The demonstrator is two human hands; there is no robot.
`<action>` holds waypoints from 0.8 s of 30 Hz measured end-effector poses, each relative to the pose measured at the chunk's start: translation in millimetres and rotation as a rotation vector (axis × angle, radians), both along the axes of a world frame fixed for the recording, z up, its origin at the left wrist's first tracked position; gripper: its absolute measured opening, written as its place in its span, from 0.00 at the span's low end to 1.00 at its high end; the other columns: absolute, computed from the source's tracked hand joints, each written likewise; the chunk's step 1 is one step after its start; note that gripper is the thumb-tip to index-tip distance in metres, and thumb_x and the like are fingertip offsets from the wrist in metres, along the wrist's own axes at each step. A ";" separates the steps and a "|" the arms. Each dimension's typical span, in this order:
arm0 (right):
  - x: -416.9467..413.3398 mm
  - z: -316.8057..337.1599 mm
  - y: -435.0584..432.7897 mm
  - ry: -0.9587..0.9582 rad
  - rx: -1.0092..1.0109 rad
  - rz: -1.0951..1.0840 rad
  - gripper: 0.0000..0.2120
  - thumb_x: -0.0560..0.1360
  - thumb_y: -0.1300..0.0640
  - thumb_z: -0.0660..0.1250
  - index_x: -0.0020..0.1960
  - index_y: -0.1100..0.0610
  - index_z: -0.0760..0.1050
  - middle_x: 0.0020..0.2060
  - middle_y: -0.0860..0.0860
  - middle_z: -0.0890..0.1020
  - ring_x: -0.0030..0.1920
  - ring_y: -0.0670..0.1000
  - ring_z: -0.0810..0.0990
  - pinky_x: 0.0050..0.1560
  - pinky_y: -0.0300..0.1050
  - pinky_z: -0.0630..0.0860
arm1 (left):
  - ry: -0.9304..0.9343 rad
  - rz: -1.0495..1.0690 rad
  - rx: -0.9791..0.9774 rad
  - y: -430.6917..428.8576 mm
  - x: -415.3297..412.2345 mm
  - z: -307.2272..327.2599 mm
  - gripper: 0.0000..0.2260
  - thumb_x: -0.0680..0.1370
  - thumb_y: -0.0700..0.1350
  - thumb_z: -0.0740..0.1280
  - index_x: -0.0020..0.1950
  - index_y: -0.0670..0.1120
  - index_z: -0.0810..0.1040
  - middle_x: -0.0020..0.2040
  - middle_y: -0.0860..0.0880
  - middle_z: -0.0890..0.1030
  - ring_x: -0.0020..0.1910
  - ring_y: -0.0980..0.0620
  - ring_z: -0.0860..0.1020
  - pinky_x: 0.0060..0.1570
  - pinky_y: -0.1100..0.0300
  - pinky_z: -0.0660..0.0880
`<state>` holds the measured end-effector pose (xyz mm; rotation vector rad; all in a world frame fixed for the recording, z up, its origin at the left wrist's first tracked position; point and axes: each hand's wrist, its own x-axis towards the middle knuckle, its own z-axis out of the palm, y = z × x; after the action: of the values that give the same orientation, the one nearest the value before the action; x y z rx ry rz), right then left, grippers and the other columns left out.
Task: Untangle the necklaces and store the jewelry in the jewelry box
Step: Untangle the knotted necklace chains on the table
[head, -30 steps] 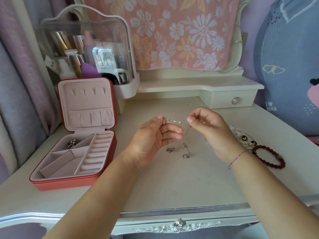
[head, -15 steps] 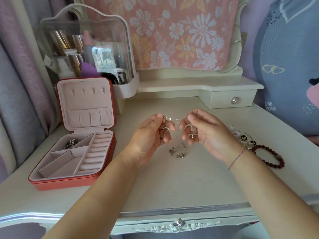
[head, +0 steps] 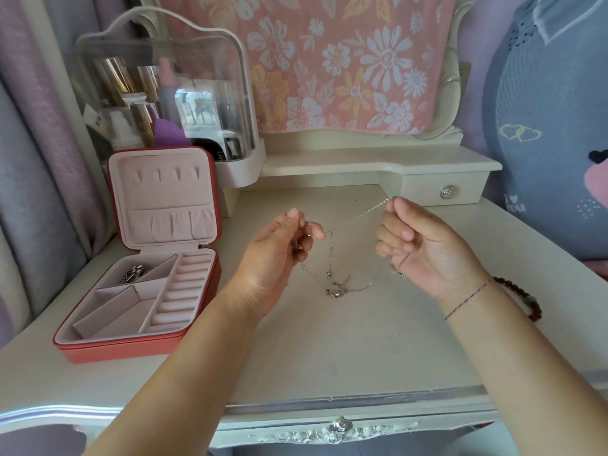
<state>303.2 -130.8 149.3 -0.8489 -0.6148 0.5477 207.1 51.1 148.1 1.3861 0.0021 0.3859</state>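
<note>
1. The desk (head: 345,350) is offering a broad stretch of open surface from below the hands to its front edge at six o'clock, where a silvery trim is running across.
2. The jewelry box (head: 121,352) is sitting open at nine o'clock from the hands, near the desk's left edge. Its lid is standing upright, and a strip of desk is separating it from the left forearm.
3. A dark red beaded bracelet (head: 526,301) is lying at three o'clock, partly hidden behind the right wrist.
4. At twelve o'clock a raised shelf with a small drawer (head: 444,192) is closing off the back, with a clear cosmetics case (head: 164,93) at eleven o'clock.
5. The left hand (head: 279,255) and right hand (head: 424,248) are being held apart above the desk, each pinching a thin chain, the right one higher.
6. The necklaces (head: 335,281) are hanging between them as fine silver chains. They are drooping in a V to a tangled cluster of small charms and a clasp.
7. I cannot tell whether that cluster is touching the desk.
8. A silver piece (head: 133,274) is lying in the box's back-left compartment.
</note>
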 end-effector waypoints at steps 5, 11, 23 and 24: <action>-1.3 0.5 -0.7 -0.020 0.000 0.067 0.11 0.65 0.50 0.77 0.43 0.54 0.81 0.22 0.43 0.63 0.23 0.43 0.56 0.26 0.35 0.56 | 0.026 0.161 0.449 -8.1 -1.0 -6.8 0.11 0.84 0.46 0.54 0.43 0.47 0.67 0.38 0.54 0.83 0.38 0.59 0.71 0.39 0.70 0.67; -3.4 1.3 -0.8 -0.053 -0.011 0.077 0.12 0.65 0.50 0.76 0.46 0.53 0.82 0.24 0.45 0.56 0.24 0.45 0.53 0.26 0.36 0.55 | -0.002 0.239 0.676 -7.2 0.7 -14.5 0.11 0.84 0.48 0.54 0.43 0.50 0.71 0.44 0.55 0.82 0.41 0.56 0.74 0.43 0.67 0.68; -5.3 1.6 -0.3 -0.079 -0.019 0.098 0.11 0.66 0.51 0.75 0.46 0.53 0.83 0.24 0.45 0.56 0.23 0.45 0.53 0.27 0.37 0.54 | 0.035 0.038 0.463 -7.6 1.0 -10.4 0.12 0.85 0.45 0.52 0.43 0.46 0.65 0.50 0.52 0.85 0.43 0.55 0.74 0.44 0.63 0.68; -5.3 1.9 -0.2 -0.072 -0.016 0.093 0.10 0.66 0.51 0.75 0.46 0.53 0.82 0.23 0.45 0.57 0.23 0.45 0.53 0.27 0.37 0.54 | 0.035 -0.012 0.405 -7.2 0.7 -8.9 0.13 0.85 0.45 0.51 0.42 0.46 0.64 0.50 0.49 0.85 0.43 0.53 0.73 0.44 0.62 0.67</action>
<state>297.9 -131.1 151.2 -0.8614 -0.7191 0.6087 207.8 43.9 139.2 1.7913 -0.0591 0.3641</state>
